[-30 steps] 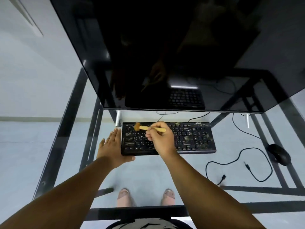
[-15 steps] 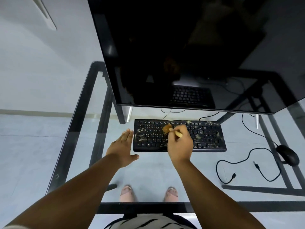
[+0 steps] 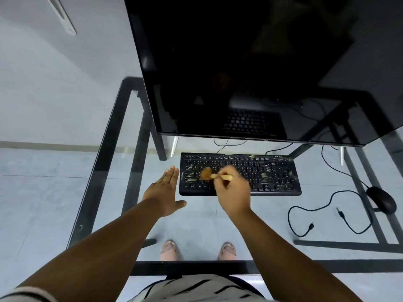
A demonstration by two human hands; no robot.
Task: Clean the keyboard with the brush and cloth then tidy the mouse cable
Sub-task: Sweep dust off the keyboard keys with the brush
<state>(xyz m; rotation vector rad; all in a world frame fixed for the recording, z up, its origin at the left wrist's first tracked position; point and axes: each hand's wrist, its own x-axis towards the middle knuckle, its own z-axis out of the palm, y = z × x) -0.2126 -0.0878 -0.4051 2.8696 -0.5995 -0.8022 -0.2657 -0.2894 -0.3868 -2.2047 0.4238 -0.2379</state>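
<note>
The right hand (image 3: 232, 192) grips the brush (image 3: 212, 175), sweeping the keyboard (image 3: 272, 173) at 12 o'clock. The left hand (image 3: 163, 194) lies flat, fingers together. Next probably comes the dirty right side.

View from my head: glass-topped desk (image 3: 104, 149) with a black metal frame, a pale tiled floor (image 3: 43, 192) visible through it. A large dark monitor (image 3: 239, 62) stands on 2 slim silver legs. Plain light wall (image 3: 54, 83) behind, meeting the floor at a beige skirting strip (image 3: 54, 146).
</note>
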